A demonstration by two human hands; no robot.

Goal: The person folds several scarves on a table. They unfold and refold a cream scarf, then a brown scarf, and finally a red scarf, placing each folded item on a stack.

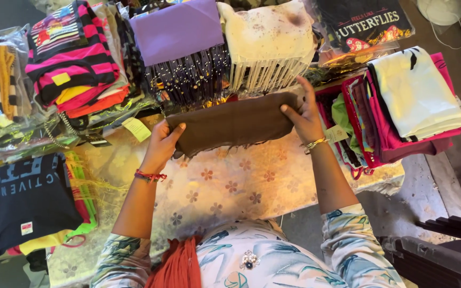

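1. Brown cloth (234, 124) is held folded btwn both hands, above the floral table (225, 186).
2. Long axis runs L–R, left end a bit lower.
3. Left hand (162, 144) is clamped on the left end; right hand (302, 114) is clamped on the right end, w/ hands well apart.
4. Neither hand is nearer; each end is gripped.
5. Purple fringed top (180, 32) lies just beyond the cloth, past the hands.

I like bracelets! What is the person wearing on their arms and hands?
The left hand has a red thread bracelet at the wrist. The right hand has a gold bangle. Both arms end in short white sleeves printed with teal leaves.
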